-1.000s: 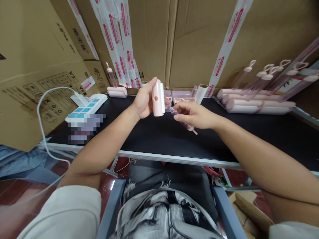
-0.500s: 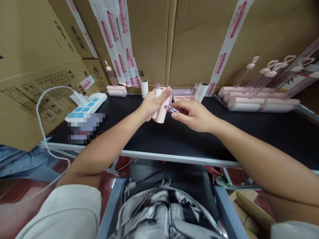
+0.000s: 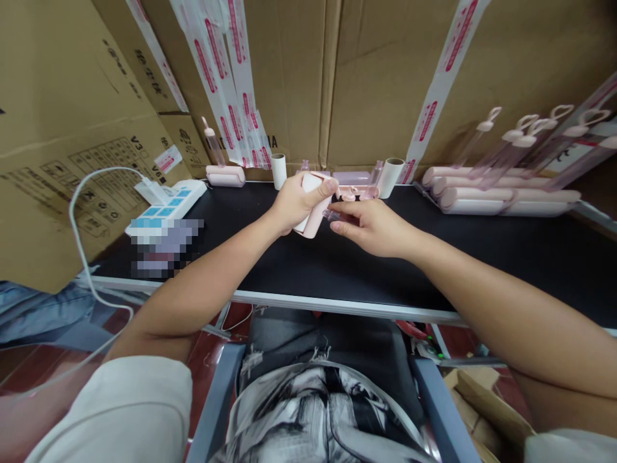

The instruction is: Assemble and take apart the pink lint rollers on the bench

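Observation:
My left hand is wrapped round a pink lint roller head, which stands tilted with its white side towards the left and the thumb over its top end. My right hand pinches a clear pinkish handle tube between thumb and fingers. The tube's tip meets the right side of the head; whether it sits inside a hole there is hard to see. Behind the hands lie a pink open roller case and a translucent purple-pink piece.
White paper rolls stand at the back, one to the left and one to the right. Several lint rollers with loop handles lie at right, one more at back left. A power strip and cardboard walls border the table.
The head has turned a little in my left hand, showing more of its white side. The handle tube shows less between my right fingers and the head.

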`<state>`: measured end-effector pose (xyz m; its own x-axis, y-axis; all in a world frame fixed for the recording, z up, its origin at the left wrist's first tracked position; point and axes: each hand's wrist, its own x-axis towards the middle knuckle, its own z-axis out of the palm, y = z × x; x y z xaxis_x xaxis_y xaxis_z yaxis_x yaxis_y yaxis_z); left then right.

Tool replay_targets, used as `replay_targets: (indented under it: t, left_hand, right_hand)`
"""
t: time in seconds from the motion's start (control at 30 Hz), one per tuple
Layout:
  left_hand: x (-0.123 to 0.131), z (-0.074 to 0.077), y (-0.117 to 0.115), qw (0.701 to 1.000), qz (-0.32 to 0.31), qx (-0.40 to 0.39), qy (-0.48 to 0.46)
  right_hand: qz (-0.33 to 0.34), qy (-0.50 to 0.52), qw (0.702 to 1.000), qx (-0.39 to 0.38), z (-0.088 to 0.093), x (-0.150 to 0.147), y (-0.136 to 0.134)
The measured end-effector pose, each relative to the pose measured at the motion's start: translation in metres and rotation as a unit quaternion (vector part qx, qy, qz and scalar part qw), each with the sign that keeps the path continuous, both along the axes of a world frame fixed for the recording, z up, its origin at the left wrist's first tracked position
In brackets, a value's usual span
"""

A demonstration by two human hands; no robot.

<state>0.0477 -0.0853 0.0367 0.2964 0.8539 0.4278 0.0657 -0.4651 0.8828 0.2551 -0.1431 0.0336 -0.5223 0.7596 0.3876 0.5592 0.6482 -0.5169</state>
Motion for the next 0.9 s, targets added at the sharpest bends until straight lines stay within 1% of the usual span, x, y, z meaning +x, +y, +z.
replay_targets:
  t: [0.1, 0.17, 0.23, 0.3, 0.4, 0.47, 0.5, 0.57, 0.6, 0.63, 0.7, 0.77, 0.8, 0.87, 0.9]
  left_hand:
    - [0.001, -0.004, 0.000, 0.999, 0.025, 0.019, 0.017]
    - [0.001, -0.007, 0.002, 0.997, 0.050, 0.027, 0.046]
    - [0.002, -0.009, 0.002, 0.995, 0.061, 0.028, 0.073]
    - [0.002, -0.010, 0.003, 0.995, 0.056, 0.021, 0.084]
    - [0.001, -0.008, 0.005, 0.997, 0.024, 0.009, 0.075]
    - [-0.002, -0.006, 0.011, 0.999, 0.003, 0.002, 0.054]
    - [-0.005, -0.005, 0.016, 0.999, 0.003, 0.003, 0.039]
    - [-0.015, -0.004, 0.028, 0.999, 0.032, 0.022, 0.027]
    - [-0.020, -0.005, 0.035, 0.997, 0.056, 0.042, 0.041]
    - [-0.026, -0.006, 0.041, 0.992, 0.077, 0.070, 0.078]
    - [-0.037, -0.009, 0.052, 0.968, 0.096, 0.117, 0.199]
    - [-0.044, -0.013, 0.057, 0.936, 0.084, 0.144, 0.310]
    - [-0.046, -0.015, 0.058, 0.922, 0.072, 0.150, 0.349]
    - [-0.046, -0.018, 0.058, 0.899, 0.056, 0.157, 0.406]
    - [-0.046, -0.018, 0.057, 0.888, 0.058, 0.158, 0.427]
  right_hand:
    - [-0.009, -0.009, 1.000, -0.001, 0.000, -0.002, -0.001]
    - [-0.009, -0.012, 1.000, -0.001, -0.001, -0.003, -0.001]
    - [-0.002, -0.012, 1.000, -0.006, -0.002, -0.004, 0.001]
    - [0.001, -0.008, 1.000, -0.016, -0.004, -0.004, 0.003]
    - [-0.006, -0.009, 1.000, -0.024, -0.005, -0.003, 0.007]
    - [-0.019, -0.006, 1.000, -0.015, -0.002, 0.000, 0.008]
    - [-0.029, 0.001, 1.000, -0.004, 0.000, 0.002, 0.009]
    - [-0.058, 0.031, 0.998, 0.022, 0.006, 0.007, 0.009]
    - [-0.077, 0.055, 0.995, 0.036, 0.008, 0.010, 0.010]
    - [-0.095, 0.082, 0.991, 0.048, 0.010, 0.013, 0.011]
    - [-0.125, 0.137, 0.981, 0.065, 0.013, 0.018, 0.013]
    - [-0.139, 0.177, 0.971, 0.077, 0.013, 0.021, 0.015]
    - [-0.141, 0.188, 0.969, 0.078, 0.012, 0.021, 0.016]
    - [-0.142, 0.194, 0.968, 0.077, 0.010, 0.021, 0.018]
    - [-0.142, 0.190, 0.968, 0.076, 0.009, 0.020, 0.018]
